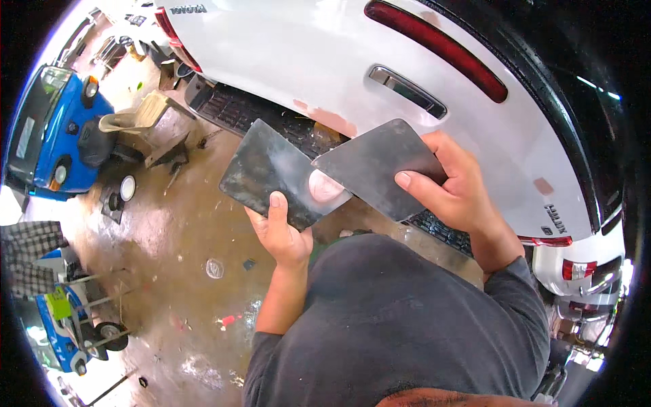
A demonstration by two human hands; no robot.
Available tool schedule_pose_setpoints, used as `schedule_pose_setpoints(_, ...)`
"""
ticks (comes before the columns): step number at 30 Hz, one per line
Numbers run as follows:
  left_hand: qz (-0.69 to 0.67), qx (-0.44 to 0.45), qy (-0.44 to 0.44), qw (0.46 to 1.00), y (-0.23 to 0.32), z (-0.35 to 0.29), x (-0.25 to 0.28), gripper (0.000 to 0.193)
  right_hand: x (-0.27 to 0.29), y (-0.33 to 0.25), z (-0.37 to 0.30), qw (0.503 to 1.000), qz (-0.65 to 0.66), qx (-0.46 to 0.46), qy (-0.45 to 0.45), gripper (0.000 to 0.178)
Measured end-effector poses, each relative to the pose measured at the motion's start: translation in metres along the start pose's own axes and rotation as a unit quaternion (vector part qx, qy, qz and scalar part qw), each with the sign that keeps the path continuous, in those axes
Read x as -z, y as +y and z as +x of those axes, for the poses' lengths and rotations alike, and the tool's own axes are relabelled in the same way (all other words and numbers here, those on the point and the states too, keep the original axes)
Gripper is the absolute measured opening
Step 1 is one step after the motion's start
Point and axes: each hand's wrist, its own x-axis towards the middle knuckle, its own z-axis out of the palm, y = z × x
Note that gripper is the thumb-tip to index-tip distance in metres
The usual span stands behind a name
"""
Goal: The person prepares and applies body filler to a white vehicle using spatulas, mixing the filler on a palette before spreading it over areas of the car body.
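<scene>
- A lump of pale pink putty (325, 188) sits on the face of a dark flat plate (268, 166), close to that plate's right end.
- The left hand (283, 232) carries this plate from below, its fingers closed in a grip, the thumb (277, 205) lying on the upper face.
- The right hand (456, 182) pinches a second grey plate (376, 163) with narrowed fingers, thumb on top; this plate slants across the first in view, its left edge right beside the putty. Whether it touches the putty, I cannot tell.
- Just beyond the plates stands a white tailgate (291, 51), with a pinkish patch (329, 119) along its lower edge.
- Above that patch, to the right, is a chrome handle (407, 90), and higher a long red light (441, 51).
- A black ribbed bumper step (254, 108) runs below the tailgate.
- Off to the left, a blue vehicle (87, 112) stands on the stained brown floor (180, 271).
</scene>
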Motion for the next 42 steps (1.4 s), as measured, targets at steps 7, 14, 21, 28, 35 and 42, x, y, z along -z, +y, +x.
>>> schedule_pose_setpoints(7,0.026,0.037,-0.019,0.999,0.009,0.021,0.012,0.051,-0.026,-0.013,0.013,0.999,-0.027,-0.002,0.023,0.029)
schedule_pose_setpoints(14,0.016,0.072,-0.022,0.997,0.013,0.034,0.017,0.051,-0.032,-0.016,0.015,0.998,-0.042,-0.045,0.033,0.028)
schedule_pose_setpoints(21,0.007,0.081,-0.026,0.996,0.008,0.046,0.017,0.048,-0.031,-0.013,0.025,0.996,-0.072,-0.033,0.028,0.029)
schedule_pose_setpoints(28,0.026,0.112,0.009,0.993,0.003,0.049,0.008,0.048,-0.025,-0.010,0.031,0.983,-0.181,-0.015,0.037,0.029)
schedule_pose_setpoints(35,0.029,0.157,0.030,0.987,-0.020,0.056,0.022,0.049,0.056,-0.026,0.032,0.879,-0.435,0.079,0.178,0.029)
schedule_pose_setpoints(42,0.055,0.189,0.033,0.980,-0.042,0.055,0.031,0.048,0.124,-0.007,0.080,0.897,-0.397,0.054,0.189,0.022)
